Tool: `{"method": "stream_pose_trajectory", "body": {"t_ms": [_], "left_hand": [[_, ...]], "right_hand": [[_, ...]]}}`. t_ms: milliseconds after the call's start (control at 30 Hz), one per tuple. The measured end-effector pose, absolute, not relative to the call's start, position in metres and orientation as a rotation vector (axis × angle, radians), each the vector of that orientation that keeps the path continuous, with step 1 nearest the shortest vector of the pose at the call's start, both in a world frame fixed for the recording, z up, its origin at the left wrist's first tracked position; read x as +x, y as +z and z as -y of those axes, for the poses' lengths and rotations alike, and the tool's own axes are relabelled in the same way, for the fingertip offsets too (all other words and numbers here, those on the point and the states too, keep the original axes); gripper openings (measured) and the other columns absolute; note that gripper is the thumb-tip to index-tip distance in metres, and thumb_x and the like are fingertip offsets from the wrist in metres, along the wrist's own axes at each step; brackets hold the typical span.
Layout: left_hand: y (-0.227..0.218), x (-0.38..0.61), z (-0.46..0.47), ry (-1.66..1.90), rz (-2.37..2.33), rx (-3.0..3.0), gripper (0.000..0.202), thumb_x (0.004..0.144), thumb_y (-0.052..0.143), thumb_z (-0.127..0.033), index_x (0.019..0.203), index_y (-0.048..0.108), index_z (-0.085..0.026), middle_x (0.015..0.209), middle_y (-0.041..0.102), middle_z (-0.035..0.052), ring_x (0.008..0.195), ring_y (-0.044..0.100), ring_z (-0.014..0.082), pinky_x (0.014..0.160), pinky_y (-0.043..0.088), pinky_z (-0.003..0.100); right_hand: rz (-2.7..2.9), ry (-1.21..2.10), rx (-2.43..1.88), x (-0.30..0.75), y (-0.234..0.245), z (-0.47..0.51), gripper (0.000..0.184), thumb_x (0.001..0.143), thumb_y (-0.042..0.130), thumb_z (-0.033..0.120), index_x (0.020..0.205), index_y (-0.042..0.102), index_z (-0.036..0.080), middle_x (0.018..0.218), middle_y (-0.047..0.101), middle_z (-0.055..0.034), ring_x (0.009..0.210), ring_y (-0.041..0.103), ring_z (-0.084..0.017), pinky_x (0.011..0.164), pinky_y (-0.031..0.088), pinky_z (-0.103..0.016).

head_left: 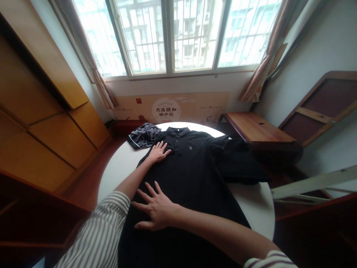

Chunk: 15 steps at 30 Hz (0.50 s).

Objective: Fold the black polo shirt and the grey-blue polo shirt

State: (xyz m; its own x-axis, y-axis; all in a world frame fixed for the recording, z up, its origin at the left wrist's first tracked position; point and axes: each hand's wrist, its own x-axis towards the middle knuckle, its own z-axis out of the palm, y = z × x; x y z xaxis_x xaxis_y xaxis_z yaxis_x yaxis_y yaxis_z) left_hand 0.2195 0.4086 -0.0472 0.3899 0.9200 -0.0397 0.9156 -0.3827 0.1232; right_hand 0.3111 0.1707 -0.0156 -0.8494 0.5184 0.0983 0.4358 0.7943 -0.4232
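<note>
A black polo shirt (192, 175) lies spread front side up on a round white table (111, 175), its collar toward the window. My left hand (158, 152) rests flat on the upper chest beside the button placket, fingers stretched out. Lower down, my right hand (156, 208) lies on the shirt's left side with its fingers spread wide. Neither hand grips the cloth. The sleeve on the right reaches out past the table edge, and the shirt's lower hem is out of view. A crumpled dark grey garment (145, 134) with a white edge sits at the table's far left.
Beyond the table a printed cardboard panel (192, 106) stands below the barred window (192, 37). A wooden side table (259, 128) is at the back right, near a leaning wooden frame (320, 108). Yellow-brown cabinets (55, 137) line the left wall.
</note>
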Motion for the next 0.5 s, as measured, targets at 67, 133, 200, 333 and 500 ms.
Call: {"method": "stream_pose_trajectory", "body": {"t_ms": [67, 133, 200, 333, 500], "left_hand": [[-0.052, 0.218, -0.409, 0.083, -1.667, 2.529, 0.078, 0.095, 0.019, -0.069, 0.156, 0.026, -0.021, 0.163, 0.018, 0.0103, 0.151, 0.015, 0.0278, 0.12, 0.015, 0.044], [-0.056, 0.216, -0.409, 0.12, -1.667, 2.541, 0.079, 0.095, 0.019, -0.07, 0.156, 0.027, -0.021, 0.163, 0.018, 0.0096, 0.15, 0.016, 0.0277, 0.12, 0.015, 0.044], [-0.059, 0.216, -0.409, 0.15, -1.666, 2.549, 0.079, 0.095, 0.02, -0.07, 0.156, 0.028, -0.021, 0.163, 0.018, 0.0091, 0.15, 0.016, 0.0282, 0.12, 0.016, 0.045], [-0.061, 0.218, -0.41, 0.191, -1.665, 2.548, 0.076, 0.095, 0.024, -0.068, 0.155, 0.031, -0.023, 0.163, 0.021, 0.0082, 0.15, 0.018, 0.0282, 0.119, 0.017, 0.044], [-0.062, 0.222, -0.409, 0.209, -1.679, 2.53, 0.075, 0.095, 0.026, -0.068, 0.154, 0.033, -0.022, 0.162, 0.022, 0.0086, 0.149, 0.019, 0.029, 0.119, 0.017, 0.044]], "right_hand": [[2.791, 0.622, -0.761, 0.317, -0.005, -0.176, 0.06, 0.092, 0.05, 0.06, 0.143, 0.05, 0.028, 0.154, 0.042, -0.0103, 0.142, 0.032, -0.038, 0.112, 0.027, -0.06], [2.739, 0.713, -0.861, 0.337, 0.012, -0.195, 0.043, 0.092, 0.054, 0.05, 0.126, 0.064, 0.026, 0.13, 0.064, -0.0083, 0.118, 0.059, -0.03, 0.099, 0.046, -0.043], [2.564, 0.729, -1.109, 0.375, 0.034, -0.224, 0.034, 0.094, 0.052, 0.046, 0.11, 0.072, 0.023, 0.107, 0.073, -0.0065, 0.092, 0.068, -0.022, 0.083, 0.051, -0.031], [2.036, 0.201, -1.982, 0.487, 0.064, -0.293, 0.037, 0.094, 0.052, 0.043, 0.099, 0.072, 0.012, 0.108, 0.069, -0.0179, 0.099, 0.065, -0.027, 0.087, 0.049, -0.034], [1.202, 0.39, -2.392, 0.588, 0.052, -0.342, 0.088, 0.073, 0.076, 0.055, 0.135, 0.046, 0.0, 0.124, 0.056, -0.0333, 0.106, 0.063, -0.039, 0.072, 0.057, -0.041]]}}
